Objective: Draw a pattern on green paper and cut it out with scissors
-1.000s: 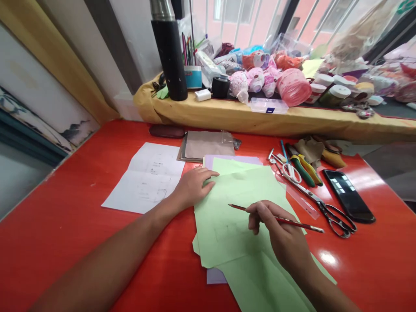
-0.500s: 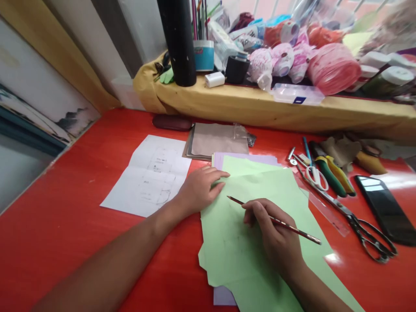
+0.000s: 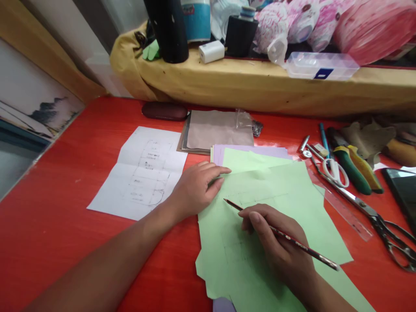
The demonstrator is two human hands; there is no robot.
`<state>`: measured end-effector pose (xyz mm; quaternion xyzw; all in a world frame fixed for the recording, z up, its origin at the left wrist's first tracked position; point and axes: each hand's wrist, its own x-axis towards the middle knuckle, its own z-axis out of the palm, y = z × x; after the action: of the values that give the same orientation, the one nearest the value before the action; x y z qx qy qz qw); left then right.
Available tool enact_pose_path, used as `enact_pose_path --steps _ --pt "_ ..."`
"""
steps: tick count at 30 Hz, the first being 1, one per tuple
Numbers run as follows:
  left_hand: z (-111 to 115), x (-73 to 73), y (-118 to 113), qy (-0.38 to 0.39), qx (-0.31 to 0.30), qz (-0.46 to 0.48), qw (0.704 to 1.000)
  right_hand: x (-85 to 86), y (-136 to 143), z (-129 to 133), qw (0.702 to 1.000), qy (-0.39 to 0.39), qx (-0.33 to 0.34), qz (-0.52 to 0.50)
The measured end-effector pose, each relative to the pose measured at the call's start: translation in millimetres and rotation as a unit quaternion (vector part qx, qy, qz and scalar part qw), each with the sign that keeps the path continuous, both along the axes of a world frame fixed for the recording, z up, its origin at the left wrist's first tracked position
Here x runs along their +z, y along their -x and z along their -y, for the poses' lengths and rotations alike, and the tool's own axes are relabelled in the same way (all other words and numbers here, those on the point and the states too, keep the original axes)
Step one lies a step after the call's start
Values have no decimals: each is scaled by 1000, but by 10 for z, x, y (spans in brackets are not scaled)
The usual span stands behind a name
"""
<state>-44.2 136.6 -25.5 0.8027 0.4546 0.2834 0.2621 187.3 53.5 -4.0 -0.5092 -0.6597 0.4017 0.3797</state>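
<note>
Your view has tipped down toward the table [image 3: 58,208], and the pencil [image 3: 320,257] has its tip nearer your left thumb than a second ago. Your right hand [image 3: 281,245] pinches it between thumb and fingers above the green paper [image 3: 212,255]; whether the tip touches, I can't tell. Your left hand [image 3: 194,187] grasps nothing, fingers extended over the paper's left edge, just beside the folded white sheet [image 3: 130,175]. Large scissors [image 3: 360,203] lie right of the paper.
</note>
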Motion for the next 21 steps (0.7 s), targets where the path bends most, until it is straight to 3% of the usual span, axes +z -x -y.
enact_pose_path --steps 21 --pt "1 -3 -7 -10 1 -3 1000 -8 17 -7 1000 4 14 24"
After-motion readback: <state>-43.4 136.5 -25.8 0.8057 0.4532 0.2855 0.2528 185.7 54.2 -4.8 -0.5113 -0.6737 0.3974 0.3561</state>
